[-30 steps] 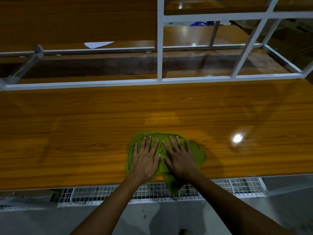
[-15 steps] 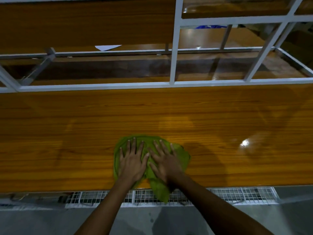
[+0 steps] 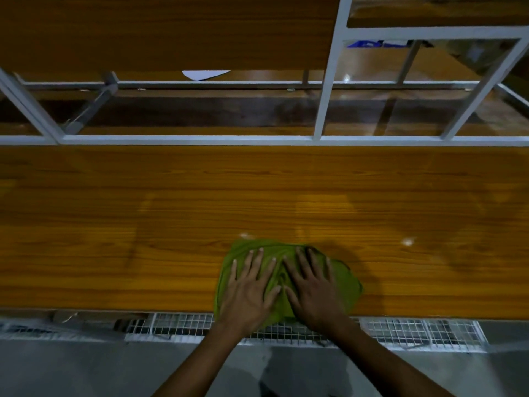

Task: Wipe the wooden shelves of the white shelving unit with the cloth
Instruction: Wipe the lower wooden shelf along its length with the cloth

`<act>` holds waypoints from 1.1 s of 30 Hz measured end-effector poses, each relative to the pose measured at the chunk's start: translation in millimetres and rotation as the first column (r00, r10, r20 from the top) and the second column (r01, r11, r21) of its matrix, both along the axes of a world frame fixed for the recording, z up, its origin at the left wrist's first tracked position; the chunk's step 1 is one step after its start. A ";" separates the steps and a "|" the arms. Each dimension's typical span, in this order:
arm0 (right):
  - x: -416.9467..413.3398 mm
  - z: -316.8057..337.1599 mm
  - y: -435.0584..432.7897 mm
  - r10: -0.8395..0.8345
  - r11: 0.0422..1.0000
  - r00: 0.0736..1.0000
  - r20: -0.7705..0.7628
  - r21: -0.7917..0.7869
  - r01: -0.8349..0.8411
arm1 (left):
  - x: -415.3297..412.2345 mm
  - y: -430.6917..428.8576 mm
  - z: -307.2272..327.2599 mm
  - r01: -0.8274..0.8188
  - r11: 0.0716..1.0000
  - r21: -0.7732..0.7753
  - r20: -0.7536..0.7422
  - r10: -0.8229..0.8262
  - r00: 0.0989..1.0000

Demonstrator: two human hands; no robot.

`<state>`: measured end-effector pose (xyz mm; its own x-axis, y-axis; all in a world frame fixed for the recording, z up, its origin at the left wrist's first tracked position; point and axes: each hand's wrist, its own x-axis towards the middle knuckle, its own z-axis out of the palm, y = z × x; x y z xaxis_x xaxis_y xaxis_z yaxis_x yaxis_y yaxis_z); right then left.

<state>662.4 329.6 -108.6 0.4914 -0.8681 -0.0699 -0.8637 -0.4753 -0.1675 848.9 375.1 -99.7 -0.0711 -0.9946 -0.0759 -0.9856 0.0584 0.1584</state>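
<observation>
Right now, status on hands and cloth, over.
Left hand and right hand flat, pressing green cloth. Cloth on wooden shelf, near edge, overhanging. White scrap beyond the frame.

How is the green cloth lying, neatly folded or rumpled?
Rumpled: the green cloth shows creases between the left hand and right hand pressing on it, and part droops over the near edge of the wooden shelf.

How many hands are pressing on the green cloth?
2. The left hand lies flat on the left half of the cloth, the right hand flat on its right half.
</observation>
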 end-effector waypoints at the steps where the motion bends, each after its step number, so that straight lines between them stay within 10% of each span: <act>1: 11.2 -0.7 3.1 0.011 1.000 1.000 0.012 0.009 -0.011 | 9.0 3.8 -0.1 -0.023 1.000 -0.012 0.010 0.023 1.000; 33: -9.0 8.0 -162.4 -0.170 0.984 0.976 -0.137 0.024 0.175 | -33.6 -193.8 -1.9 0.018 0.999 0.032 -0.043 -0.016 0.999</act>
